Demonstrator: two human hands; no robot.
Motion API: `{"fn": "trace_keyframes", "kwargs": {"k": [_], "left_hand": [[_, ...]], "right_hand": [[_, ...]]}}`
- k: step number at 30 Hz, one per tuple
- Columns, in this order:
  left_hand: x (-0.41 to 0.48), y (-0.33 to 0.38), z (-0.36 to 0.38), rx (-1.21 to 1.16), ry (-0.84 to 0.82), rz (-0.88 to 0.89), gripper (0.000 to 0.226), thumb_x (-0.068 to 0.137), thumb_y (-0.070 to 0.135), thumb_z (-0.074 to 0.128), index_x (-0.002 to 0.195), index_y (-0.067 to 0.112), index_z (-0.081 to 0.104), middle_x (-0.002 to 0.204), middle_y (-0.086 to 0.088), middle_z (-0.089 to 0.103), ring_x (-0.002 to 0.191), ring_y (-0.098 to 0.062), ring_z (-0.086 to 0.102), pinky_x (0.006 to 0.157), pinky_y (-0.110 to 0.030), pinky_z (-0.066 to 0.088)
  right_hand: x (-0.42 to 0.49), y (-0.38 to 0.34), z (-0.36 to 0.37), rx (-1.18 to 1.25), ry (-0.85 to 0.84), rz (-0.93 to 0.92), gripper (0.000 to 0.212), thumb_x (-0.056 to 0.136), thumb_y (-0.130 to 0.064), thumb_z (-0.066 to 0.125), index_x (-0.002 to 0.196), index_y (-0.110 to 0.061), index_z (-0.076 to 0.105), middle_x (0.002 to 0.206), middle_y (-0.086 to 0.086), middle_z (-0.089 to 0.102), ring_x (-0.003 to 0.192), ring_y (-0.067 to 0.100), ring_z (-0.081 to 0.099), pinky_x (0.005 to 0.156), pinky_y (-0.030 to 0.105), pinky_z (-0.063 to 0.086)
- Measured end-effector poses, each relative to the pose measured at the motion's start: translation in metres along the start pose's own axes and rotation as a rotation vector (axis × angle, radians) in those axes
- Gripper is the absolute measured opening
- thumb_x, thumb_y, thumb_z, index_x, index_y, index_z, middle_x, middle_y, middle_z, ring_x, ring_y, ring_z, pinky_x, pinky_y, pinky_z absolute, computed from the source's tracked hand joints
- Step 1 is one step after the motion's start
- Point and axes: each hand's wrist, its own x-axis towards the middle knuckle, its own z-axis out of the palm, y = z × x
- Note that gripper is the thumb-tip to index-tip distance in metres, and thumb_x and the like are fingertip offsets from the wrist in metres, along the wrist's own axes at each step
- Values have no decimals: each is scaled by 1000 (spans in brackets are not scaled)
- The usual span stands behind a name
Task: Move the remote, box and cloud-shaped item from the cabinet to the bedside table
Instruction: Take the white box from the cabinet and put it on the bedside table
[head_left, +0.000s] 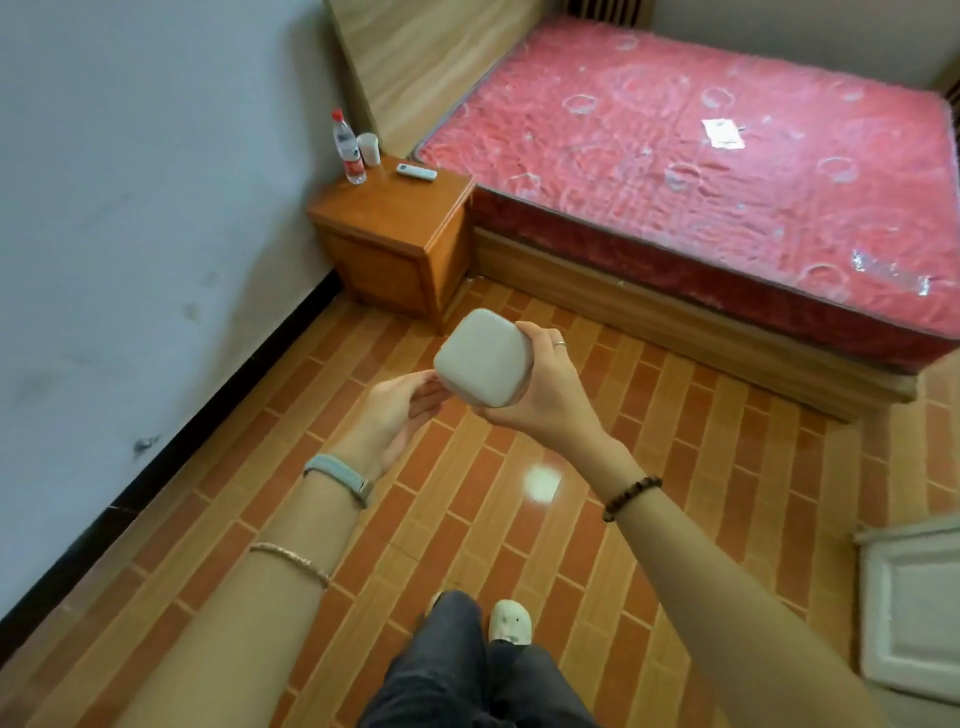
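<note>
Box (483, 358): pale, round-cornered, held in air over tiled floor (649, 441), short of bench (395, 218). Right hand (545, 384): grip clamped round box's right side. Left hand (400, 410): grip apart, fingers straight, tips at box's lower left edge. Remote (416, 172): flat on bench top, near bottle (348, 148) and white cup (369, 149) at rear. Bed (727, 171), red mattress, just beside bench on right.

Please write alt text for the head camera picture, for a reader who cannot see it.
A person's right hand holds a pale rounded box above a tiled floor, with the open left hand beside it. Ahead, a wooden bedside table beside a red bed carries a remote, a water bottle and a white cup.
</note>
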Motion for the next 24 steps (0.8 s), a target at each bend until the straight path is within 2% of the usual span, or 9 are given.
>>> {"fn": "trace_keyframes", "kwargs": {"k": [3,10,15,20,24], "left_hand": [[25,10,-6,-20,36,5,25,99,14,41,105,10,66,105,-9,70,104,-21,65,95,-34,47],[108,45,-15,-45,56,24,27,100,13,38,107,11,64,109,-10,69,105,-20,65,97,-35,47],[177,88,-20,-98,75,21,26,100,13,39,102,12,65,107,-10,70,102,-21,66,92,-34,50],[238,131,-24,-80,57,23,29,101,14,38,117,6,61,112,-11,68,105,-21,65,97,-36,48],[280,160,-19,-93,45,35,29,100,12,39,116,3,61,112,-14,68,105,-22,66,97,-36,48]], "right_hand": [[35,4,4,6,-45,-27,105,55,-44,88,139,-20,29,127,-2,35,111,11,42,86,26,47],[132,13,16,8,-77,-67,102,56,-43,88,138,-20,31,126,-2,36,107,9,41,81,19,41],[216,13,18,-9,-93,-62,104,56,-43,88,139,-19,31,127,-2,35,109,10,42,88,26,44],[287,12,17,-15,-72,-68,105,56,-44,88,140,-19,30,127,-1,36,111,12,43,90,27,46],[336,19,14,-9,-64,-57,107,56,-44,88,141,-18,30,127,-1,37,112,9,39,92,25,40]]}}
